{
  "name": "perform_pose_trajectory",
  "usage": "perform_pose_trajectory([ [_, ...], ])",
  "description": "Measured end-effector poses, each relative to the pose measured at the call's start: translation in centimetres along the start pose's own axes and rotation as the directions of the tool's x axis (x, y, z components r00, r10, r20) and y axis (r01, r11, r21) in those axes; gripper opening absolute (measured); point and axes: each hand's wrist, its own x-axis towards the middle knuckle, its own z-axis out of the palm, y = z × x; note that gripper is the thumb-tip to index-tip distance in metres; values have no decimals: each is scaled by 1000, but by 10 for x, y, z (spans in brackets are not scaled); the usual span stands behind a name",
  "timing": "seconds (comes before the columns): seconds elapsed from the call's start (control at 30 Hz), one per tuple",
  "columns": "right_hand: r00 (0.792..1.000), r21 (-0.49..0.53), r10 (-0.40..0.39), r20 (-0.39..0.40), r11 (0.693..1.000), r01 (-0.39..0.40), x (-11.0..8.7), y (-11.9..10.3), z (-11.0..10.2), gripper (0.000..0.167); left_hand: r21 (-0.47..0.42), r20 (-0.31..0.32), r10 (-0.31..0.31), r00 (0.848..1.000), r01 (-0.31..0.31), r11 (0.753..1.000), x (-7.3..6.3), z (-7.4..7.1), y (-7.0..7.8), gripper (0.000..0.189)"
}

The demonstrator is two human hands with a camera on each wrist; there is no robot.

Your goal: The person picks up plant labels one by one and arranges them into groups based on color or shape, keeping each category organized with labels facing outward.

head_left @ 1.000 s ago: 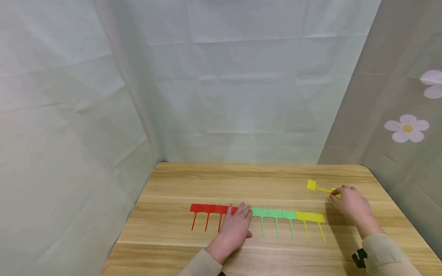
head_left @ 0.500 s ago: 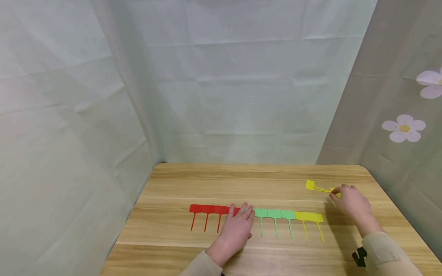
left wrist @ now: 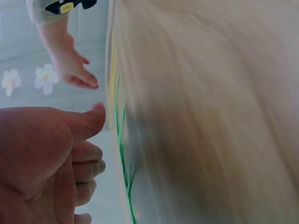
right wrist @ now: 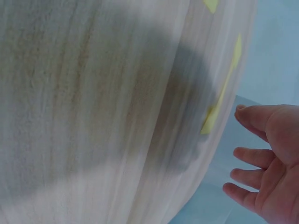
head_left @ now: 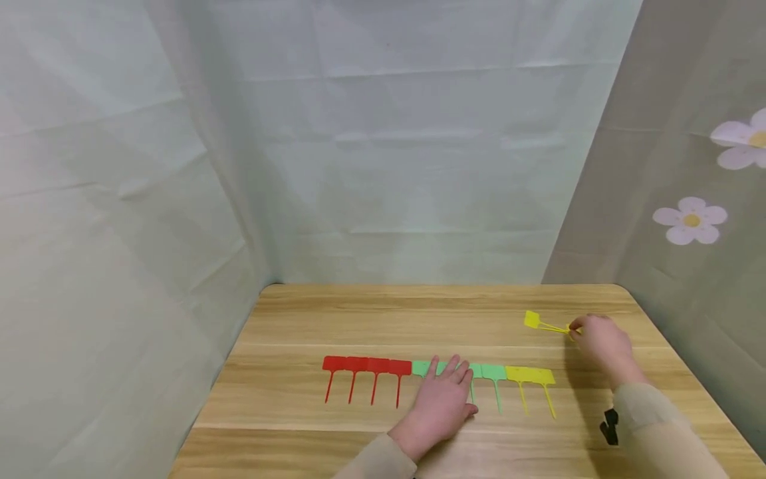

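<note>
A row of flat plastic tags with thin stems lies across the table: red tags (head_left: 356, 364) at left, green tags (head_left: 493, 372) in the middle, yellow tags (head_left: 529, 376) at right. My left hand (head_left: 441, 402) is over the green tags with its fingers straight, hiding part of them. In the left wrist view, its fingers appear raised a little off the table. Toward the back right, two loose yellow tags (head_left: 532, 319) lie with stems together. My right hand (head_left: 603, 342) is beside them, partly covering one; in the right wrist view its fingers stay apart from the yellow tag (right wrist: 210, 120).
The wooden table (head_left: 287, 452) has rounded back corners. Pale cloth (head_left: 419, 179) hangs behind it and at the left. A grey curtain with printed flowers (head_left: 691, 221) hangs on the right. A black piece (head_left: 610, 427) sits at my right sleeve.
My left hand has slid right along the row, from the red and green border onto the green tags, uncovering the last red tag. The right hand stays near the loose yellow tags.
</note>
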Motion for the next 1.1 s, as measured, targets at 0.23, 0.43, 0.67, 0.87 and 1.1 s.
perform_pose_trajectory([
  [0.23, 1000, -6, -2, -25, 1000, 2, 7, 0, 8, 20, 39, 3, -30, 1000, 30, 999, 11, -1, 11, 68],
  [0.43, 1000, -1, 19, -17, 1000, -19, 12, -1, 11, 23, 54, 35, -53, 998, 52, 997, 15, -1, 14, 68],
  [0.67, 999, -7, 11, -30, 1000, -11, 15, -1, 11, 23, 54, 78, -75, 994, 71, 996, 20, 3, 15, 66],
  [0.87, 1000, -17, 24, -12, 1000, -24, 19, -2, 7, 23, 48, 107, -87, 991, 82, 995, 21, 0, 17, 66],
  [1.1, 999, -54, -39, -28, 998, 37, 24, 1, 11, 21, 56, 123, -83, 989, 77, 995, 21, -2, 16, 66],
])
